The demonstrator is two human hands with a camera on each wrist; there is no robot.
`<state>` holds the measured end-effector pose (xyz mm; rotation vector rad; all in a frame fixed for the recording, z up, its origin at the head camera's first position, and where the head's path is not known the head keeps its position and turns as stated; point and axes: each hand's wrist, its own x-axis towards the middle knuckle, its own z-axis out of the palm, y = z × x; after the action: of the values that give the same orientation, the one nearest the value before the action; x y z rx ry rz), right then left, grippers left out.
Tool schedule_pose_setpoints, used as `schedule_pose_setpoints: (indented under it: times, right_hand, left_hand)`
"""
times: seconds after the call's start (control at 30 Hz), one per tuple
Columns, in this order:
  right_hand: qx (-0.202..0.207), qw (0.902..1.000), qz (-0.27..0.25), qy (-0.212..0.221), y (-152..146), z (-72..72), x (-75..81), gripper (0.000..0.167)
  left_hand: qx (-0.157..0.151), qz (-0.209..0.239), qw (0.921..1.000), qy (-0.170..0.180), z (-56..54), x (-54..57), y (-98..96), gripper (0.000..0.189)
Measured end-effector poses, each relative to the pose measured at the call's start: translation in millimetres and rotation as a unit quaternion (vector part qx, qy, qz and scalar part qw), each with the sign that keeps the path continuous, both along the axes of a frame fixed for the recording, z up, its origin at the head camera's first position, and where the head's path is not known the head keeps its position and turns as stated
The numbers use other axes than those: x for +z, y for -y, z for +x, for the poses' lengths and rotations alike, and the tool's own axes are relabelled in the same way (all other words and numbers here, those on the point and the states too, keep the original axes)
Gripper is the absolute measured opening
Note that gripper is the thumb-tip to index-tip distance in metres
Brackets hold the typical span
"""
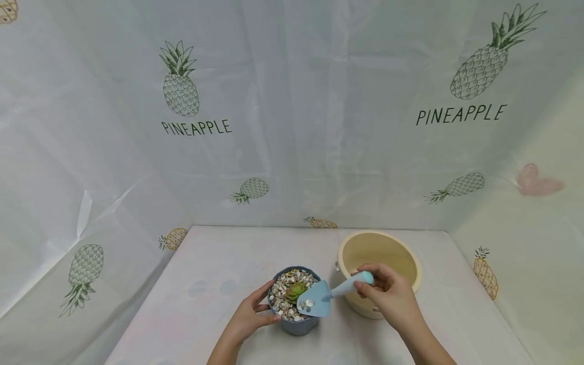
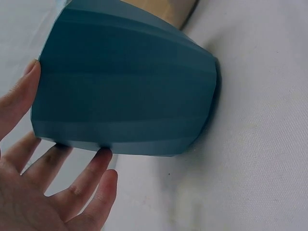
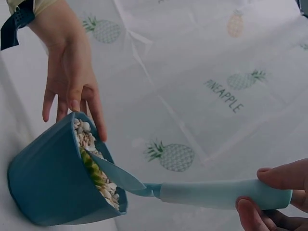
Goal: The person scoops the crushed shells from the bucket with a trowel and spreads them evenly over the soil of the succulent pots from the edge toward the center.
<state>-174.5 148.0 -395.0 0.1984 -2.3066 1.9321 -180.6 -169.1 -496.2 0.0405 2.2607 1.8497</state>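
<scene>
A blue-grey flowerpot [image 1: 298,328] stands on the table, filled with pale pebbles [image 1: 292,277] around a small green succulent [image 1: 295,291]. My left hand [image 1: 248,315] holds the pot from the left, its thumb at the rim and its fingers against the side; the left wrist view shows this hand [image 2: 60,187] close up. Pinched by the handle end in my right hand [image 1: 396,299] is a light blue trowel [image 1: 321,299]. Its blade lies over the right part of the pot, with a few pebbles on it. In the right wrist view, the blade's tip [image 3: 96,159] reaches the plant.
Behind my right hand stands a cream-coloured bucket [image 1: 401,248], larger than the pot; its bottom inside is partly hidden. The table [image 1: 219,253] has a white cover. Sheets printed with pineapples [image 1: 181,94] hang at the back and both sides.
</scene>
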Motion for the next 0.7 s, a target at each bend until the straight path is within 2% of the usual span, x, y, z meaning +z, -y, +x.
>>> schedule_pose_setpoints:
  times: [0.27,0.43,0.57,0.7]
  right_hand:
    - [-0.021,0.9993,0.012,0.030,7.7,0.5,1.3,0.025]
    - [-0.029,0.9991,0.023,0.019,13.9,6.6,2.2,0.025]
    - [-0.043,0.9982,0.040,-0.007,19.2,14.1,3.3,0.026]
    - [-0.052,0.9923,0.083,-0.076,26.8,19.9,1.3,0.029]
  left_hand:
    - [-0.001,-0.003,1.0000,-0.004,0.4,-1.0,0.1,0.092]
    - [-0.012,-0.012,0.9998,-0.011,1.8,-0.1,1.2,0.091]
    - [-0.013,-0.022,0.9995,-0.018,2.4,0.6,1.0,0.091]
    - [-0.010,-0.028,0.9993,-0.022,3.0,1.1,0.4,0.091]
